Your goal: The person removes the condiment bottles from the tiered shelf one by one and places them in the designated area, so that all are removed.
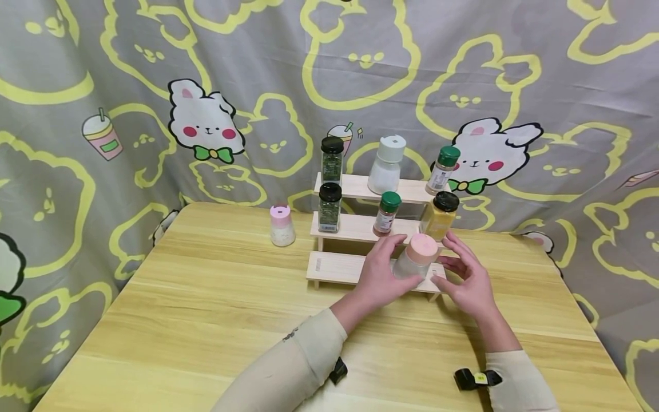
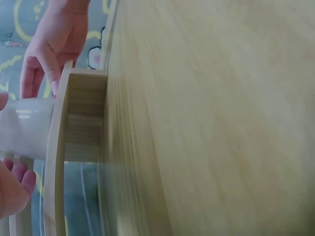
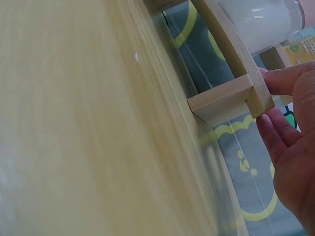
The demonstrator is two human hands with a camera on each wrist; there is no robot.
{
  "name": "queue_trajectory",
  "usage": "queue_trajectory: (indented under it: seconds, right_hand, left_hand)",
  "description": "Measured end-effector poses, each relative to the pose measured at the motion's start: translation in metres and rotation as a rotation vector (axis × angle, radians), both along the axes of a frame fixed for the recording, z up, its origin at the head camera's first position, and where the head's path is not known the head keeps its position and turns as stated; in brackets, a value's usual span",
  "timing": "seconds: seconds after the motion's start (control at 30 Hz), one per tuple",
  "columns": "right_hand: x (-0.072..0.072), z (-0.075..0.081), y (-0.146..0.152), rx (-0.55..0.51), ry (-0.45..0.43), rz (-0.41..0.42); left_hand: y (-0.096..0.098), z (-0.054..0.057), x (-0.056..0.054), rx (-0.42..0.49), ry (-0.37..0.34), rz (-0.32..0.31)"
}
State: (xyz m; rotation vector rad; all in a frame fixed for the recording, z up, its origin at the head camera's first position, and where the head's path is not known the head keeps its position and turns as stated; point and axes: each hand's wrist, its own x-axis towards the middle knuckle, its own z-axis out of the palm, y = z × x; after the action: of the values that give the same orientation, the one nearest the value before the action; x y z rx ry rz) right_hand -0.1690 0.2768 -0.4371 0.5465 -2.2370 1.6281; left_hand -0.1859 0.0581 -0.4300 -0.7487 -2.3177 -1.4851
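A glass jar with a pink lid (image 1: 424, 247) stands upright at the right end of the lowest step of a wooden tiered shelf (image 1: 337, 266). My left hand (image 1: 383, 272) holds this jar from the left, thumb in front and fingers behind. In the left wrist view, the jar's whitish body (image 2: 27, 125) sits against the step board. My right hand (image 1: 469, 280) is at the right end of the same step. The right wrist view shows its fingers (image 3: 275, 130) and thumb on either side of the board's end, pinching it.
Above the jar, a yellow spice jar with a black lid (image 1: 440, 215) stands on the middle step, beside a green-capped bottle (image 1: 386, 213). More bottles, including a white-capped jar (image 1: 387, 165), line the upper steps. A pink-capped shaker (image 1: 282, 225) stands left of the shelf. A patterned curtain (image 1: 247, 68) hangs behind.
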Motion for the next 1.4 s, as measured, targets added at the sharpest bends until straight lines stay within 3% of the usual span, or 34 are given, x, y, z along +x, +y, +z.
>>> queue_trajectory:
  seconds: [0.57,1.13,1.4]
  right_hand:
    - [0.001,0.000,-0.001,-0.005,0.006,0.008]
    - [-0.001,0.000,0.000,-0.003,0.010,0.006]
    - [-0.001,0.000,0.000,-0.009,0.006,0.008]
  left_hand:
    - [0.010,-0.002,0.002,-0.048,-0.085,0.017]
    - [0.013,0.001,0.002,-0.081,-0.082,0.044]
    - [0.013,0.003,0.004,-0.098,-0.041,0.030]
